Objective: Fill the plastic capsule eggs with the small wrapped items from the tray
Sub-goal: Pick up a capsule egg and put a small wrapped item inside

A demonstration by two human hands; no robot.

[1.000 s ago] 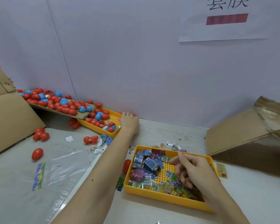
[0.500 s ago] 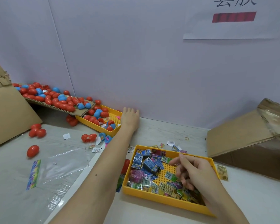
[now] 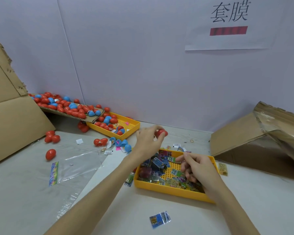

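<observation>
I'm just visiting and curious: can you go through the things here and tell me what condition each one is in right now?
Left hand: grips a red egg.
Red egg: closed, lifted off the table.
Right hand: fingers curled over the near tray, pinching a small packet.
Near tray: partly filled with wrapped items.
Far tray: holds red and blue eggs.
Blue egg halves: open, lying on the table.
Clear bag: flat, seemingly empty.
Right cardboard box: tipped on its side.

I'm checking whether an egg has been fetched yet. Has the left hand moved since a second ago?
Yes. The left hand has drawn back from the far yellow tray toward the near tray, now gripping a red egg.
</observation>
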